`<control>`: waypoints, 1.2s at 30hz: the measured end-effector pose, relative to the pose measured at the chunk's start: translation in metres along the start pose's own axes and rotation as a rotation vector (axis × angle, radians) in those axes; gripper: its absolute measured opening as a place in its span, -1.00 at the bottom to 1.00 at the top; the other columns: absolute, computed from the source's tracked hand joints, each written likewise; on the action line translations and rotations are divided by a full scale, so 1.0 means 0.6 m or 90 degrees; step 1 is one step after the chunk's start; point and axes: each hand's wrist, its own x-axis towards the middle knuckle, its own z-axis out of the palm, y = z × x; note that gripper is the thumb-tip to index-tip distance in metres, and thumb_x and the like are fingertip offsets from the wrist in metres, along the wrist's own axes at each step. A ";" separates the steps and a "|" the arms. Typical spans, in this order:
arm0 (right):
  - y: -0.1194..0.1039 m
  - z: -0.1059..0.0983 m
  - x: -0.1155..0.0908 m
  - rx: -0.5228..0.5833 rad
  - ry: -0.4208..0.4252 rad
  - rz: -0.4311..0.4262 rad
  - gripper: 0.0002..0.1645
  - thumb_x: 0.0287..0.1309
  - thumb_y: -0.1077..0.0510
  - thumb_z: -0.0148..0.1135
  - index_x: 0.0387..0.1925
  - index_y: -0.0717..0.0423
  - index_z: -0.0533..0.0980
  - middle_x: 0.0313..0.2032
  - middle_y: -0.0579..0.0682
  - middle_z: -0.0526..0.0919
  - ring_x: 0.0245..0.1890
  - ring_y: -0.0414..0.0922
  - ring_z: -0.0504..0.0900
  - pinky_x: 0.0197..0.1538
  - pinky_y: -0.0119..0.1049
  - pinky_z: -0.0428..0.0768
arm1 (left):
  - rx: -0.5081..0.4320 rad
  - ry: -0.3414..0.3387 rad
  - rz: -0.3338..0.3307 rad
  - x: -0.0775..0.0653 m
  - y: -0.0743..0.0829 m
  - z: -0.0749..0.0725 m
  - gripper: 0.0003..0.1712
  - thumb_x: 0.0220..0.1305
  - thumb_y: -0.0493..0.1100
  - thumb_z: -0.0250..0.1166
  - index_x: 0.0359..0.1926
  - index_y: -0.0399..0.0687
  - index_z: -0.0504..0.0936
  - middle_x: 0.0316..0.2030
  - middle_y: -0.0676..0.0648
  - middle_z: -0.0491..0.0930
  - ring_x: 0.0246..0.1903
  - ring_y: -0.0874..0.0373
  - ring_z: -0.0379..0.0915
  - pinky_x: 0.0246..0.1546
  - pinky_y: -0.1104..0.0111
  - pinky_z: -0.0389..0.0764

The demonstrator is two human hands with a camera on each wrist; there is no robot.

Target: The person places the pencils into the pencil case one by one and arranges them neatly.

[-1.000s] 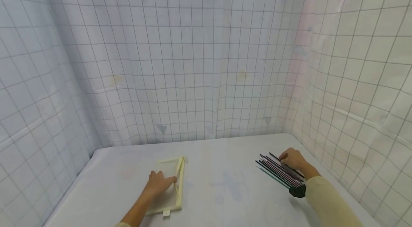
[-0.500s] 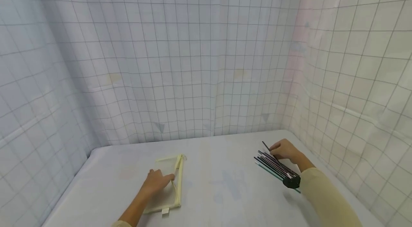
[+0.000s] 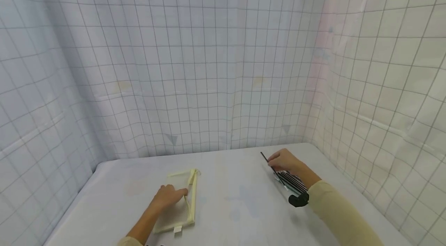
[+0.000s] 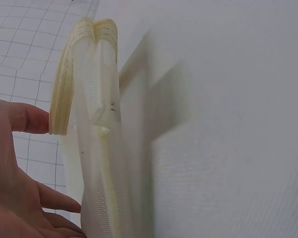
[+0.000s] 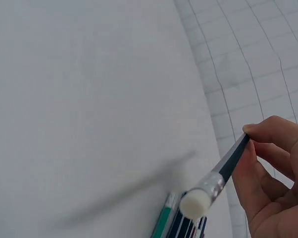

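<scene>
A pale yellow zipper pouch [image 3: 175, 215] with translucent sides lies on the table's left half. My left hand [image 3: 168, 195] rests on it, thumb against the zipper edge, which is drawn back so the mouth gapes; the left wrist view shows the thumb on the zipper tape [image 4: 62, 99]. My right hand [image 3: 287, 161] pinches a dark pencil [image 3: 270, 162] between thumb and fingertips. Its white eraser [image 5: 195, 204] and metal ferrule point towards the camera in the right wrist view. Under that hand lie several more pencils [image 3: 290, 181], dark ones and a green one, partly hidden by the hand.
A white cloth covers the table [image 3: 226, 199]. Gridded white curtains [image 3: 216, 64] stand at the back and on both sides. A black device [image 3: 299, 199] sits at the right wrist. A small tag [image 3: 177, 229] sticks out from the pouch's near end.
My right hand has picked up one pencil from the group and carried it left, above the other pencils. My left hand has stayed on the pouch, holding its edge back.
</scene>
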 end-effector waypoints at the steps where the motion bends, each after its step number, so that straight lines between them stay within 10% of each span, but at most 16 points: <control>1: -0.005 0.010 0.003 0.010 -0.001 0.003 -0.60 0.23 0.31 0.37 0.06 0.48 0.61 -0.14 0.13 0.73 -0.05 0.15 0.72 -0.09 -0.17 0.69 | 0.002 0.001 0.001 -0.001 -0.001 0.000 -0.09 0.17 0.16 0.23 -0.01 -0.81 0.44 -0.06 -0.66 0.43 -0.10 -0.40 0.46 0.04 -0.22 0.46; 11: -0.044 0.109 0.009 0.116 -0.009 0.020 -0.73 0.18 0.37 0.40 -0.07 0.42 0.68 -0.20 0.14 0.72 -0.26 -0.04 0.73 -0.16 -0.23 0.70 | 0.006 0.016 0.002 0.005 -0.012 0.011 -0.12 0.15 0.15 0.22 -0.06 -0.79 0.46 -0.20 -0.50 0.46 -0.24 -0.26 0.43 -0.07 -0.15 0.50; 20: -0.073 0.200 0.013 0.201 -0.026 0.037 -0.75 0.15 0.41 0.42 -0.10 0.42 0.66 -0.24 0.14 0.67 -0.37 -0.13 0.67 -0.27 -0.31 0.69 | 0.002 0.031 0.009 -0.001 -0.009 0.009 -0.11 0.17 0.13 0.21 0.04 -0.79 0.46 0.10 -0.77 0.34 0.00 -0.49 0.44 0.08 -0.22 0.44; 36: -0.116 0.347 0.003 0.212 -0.048 0.044 -0.80 0.12 0.40 0.45 -0.18 0.34 0.66 -0.32 0.10 0.68 -0.42 -0.17 0.66 -0.34 -0.36 0.67 | -0.009 0.027 0.005 -0.011 -0.007 0.006 -0.14 0.15 0.12 0.21 0.01 -0.77 0.47 -0.06 -0.62 0.45 -0.13 -0.38 0.46 0.00 -0.21 0.47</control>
